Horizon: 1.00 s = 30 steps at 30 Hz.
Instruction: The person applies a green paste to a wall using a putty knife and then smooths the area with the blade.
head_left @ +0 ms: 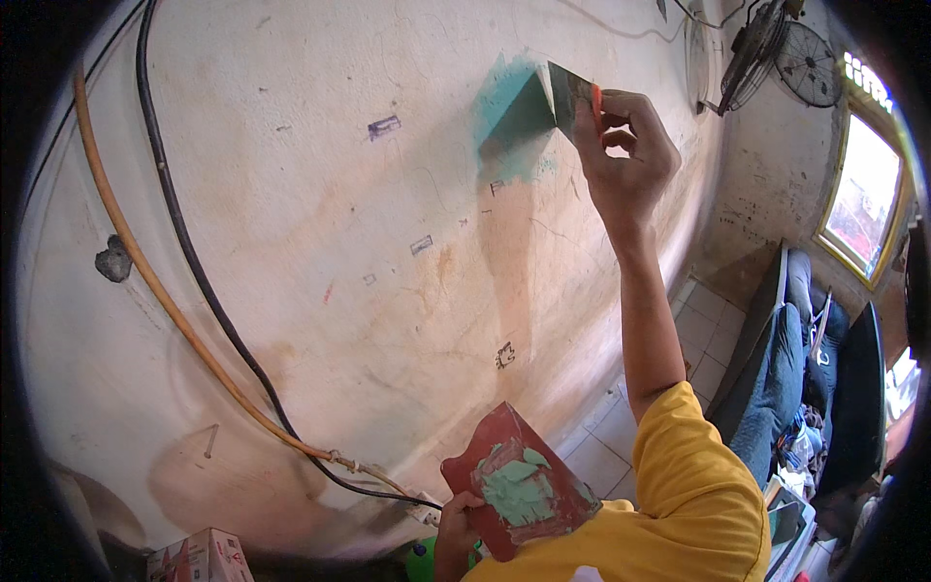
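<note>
Raised toward the upper part of the wall, my right hand (635,150) grips a putty knife (570,95) with a wide dark blade and a bit of orange at its edge. The blade stands at an angle by a patch of green putty (504,87) smeared on the wall; whether its edge touches cannot be told. Low in front of my body, my left hand (456,529) holds a dark red board (467,468) by its left side. A soft heap of pale green putty (519,490) lies on that board.
The stained pale wall (388,291) fills most of the view. A black cable (184,233) and an orange hose (160,281) run down its left side. A cardboard box (199,558) sits lower left. At right are dark cushions (771,378), wall fans (807,63) and a window (861,189).
</note>
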Tool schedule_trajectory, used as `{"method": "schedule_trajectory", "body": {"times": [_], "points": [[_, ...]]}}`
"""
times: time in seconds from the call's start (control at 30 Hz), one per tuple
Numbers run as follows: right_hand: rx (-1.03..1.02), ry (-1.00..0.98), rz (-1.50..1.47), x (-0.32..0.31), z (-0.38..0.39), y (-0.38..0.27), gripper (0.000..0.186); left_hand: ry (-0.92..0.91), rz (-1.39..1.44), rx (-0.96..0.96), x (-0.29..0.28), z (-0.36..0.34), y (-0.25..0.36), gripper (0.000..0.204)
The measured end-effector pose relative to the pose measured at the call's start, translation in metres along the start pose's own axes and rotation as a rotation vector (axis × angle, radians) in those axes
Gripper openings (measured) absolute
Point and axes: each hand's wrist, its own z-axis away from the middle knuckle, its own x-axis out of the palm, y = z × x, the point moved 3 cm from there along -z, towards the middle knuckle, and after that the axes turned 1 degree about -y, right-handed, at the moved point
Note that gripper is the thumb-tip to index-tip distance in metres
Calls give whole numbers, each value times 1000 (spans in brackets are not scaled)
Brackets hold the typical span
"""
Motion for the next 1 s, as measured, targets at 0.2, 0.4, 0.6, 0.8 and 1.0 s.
{"method": "schedule_trajectory", "body": {"times": [0.2,0.4,0.6,0.8,1.0], "points": [[-40,-54,13,17,1,-15,9,-57,17,-50,-7,-4,1,39],[-183,-173,52,29,20,-41,8,-68,39,-71,-12,-1,0,39],[-349,-248,19,34,40,-66,16,-94,40,-56,-20,-8,-1,42],[-295,-392,-57,8,52,-80,18,-30,-84,-48,-1,-1,4,45],[324,8,-107,-55,22,-21,14,-121,35,-96,-26,-9,0,38]]}}
